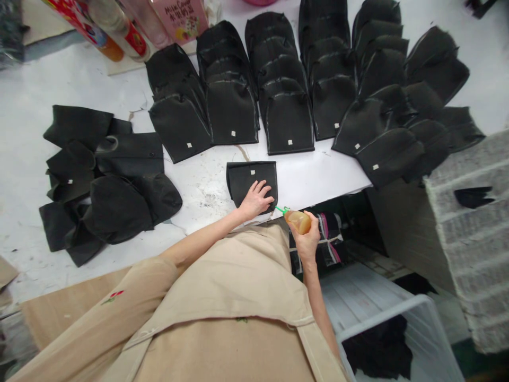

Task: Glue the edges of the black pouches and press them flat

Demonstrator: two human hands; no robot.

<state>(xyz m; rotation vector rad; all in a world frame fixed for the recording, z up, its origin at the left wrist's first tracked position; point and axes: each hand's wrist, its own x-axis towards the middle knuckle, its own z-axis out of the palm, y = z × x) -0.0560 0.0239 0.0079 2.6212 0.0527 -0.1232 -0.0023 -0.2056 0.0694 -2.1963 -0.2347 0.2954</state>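
My left hand [257,200] lies with fingers spread on a black fabric piece [242,183] at the table's near edge, pressing it down. A small pale square shows near that piece's far edge. In my right hand [307,239] is a squeeze bottle [300,222] of amber liquid, with a green nozzle. The nozzle tip points left, at the near right corner of the black piece; whether it touches cannot be made out. My right fingers are wrapped round the bottle.
Overlapping rows of black pieces [288,124] line the far side of the white table [199,185]. A loose heap of black pieces [119,209] lies left. Bottles [119,29] and a pink box [181,18] stand far left. A plastic bin [382,313] sits low on the right.
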